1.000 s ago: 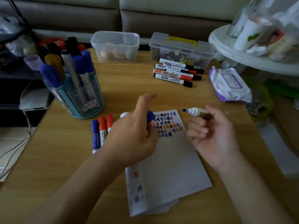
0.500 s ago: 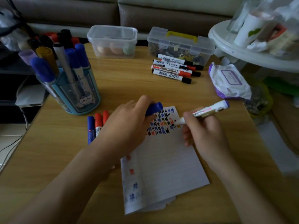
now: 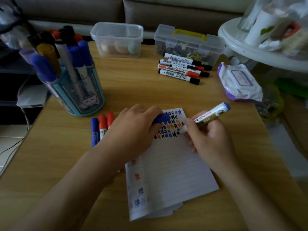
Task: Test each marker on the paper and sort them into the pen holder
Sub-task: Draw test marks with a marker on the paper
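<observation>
Both busy: left hand (image 3: 133,130) grips cap (image 3: 162,118), right hand (image 3: 211,139) grips marker (image 3: 210,115) | wooden table (image 3: 150,90) | sofa (image 3: 166,12)

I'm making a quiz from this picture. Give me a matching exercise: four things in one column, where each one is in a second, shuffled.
Things:
1. blue cap
2. uncapped marker
3. pen holder
4. pack of wipes

Places:
A. right edge of the table
B. held by the left hand
C. left side of the table
D. in the right hand, tip on the paper

Pairs: 1-B, 2-D, 3-C, 4-A
</observation>
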